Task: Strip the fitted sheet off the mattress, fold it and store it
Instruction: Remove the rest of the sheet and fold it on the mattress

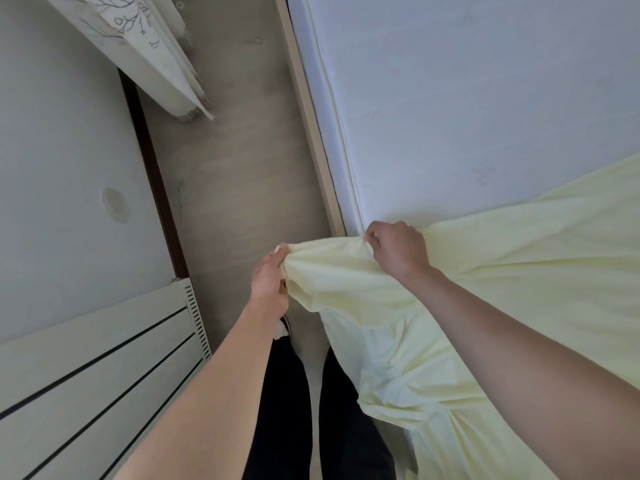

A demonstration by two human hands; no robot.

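The left hand [269,282] pinches a gathered edge of the pale yellow fitted sheet [485,271], fingers curled around the bunched cloth. Just to its right, the right hand [398,252] grips the same raised edge in a closed fist, knuckles up. Between the two hands the cloth stretches in a short taut ridge; below them it hangs down in loose folds in front of the person's dark trousers [287,403]. From the right hand the sheet spreads away to the right, lying across the near part of the white mattress [467,98], whose far part lies bare beyond the hands. Left of the left hand runs a strip of wooden floor [225,168], then a white radiator [104,358] on the wall, with a patterned curtain [149,46] further off.
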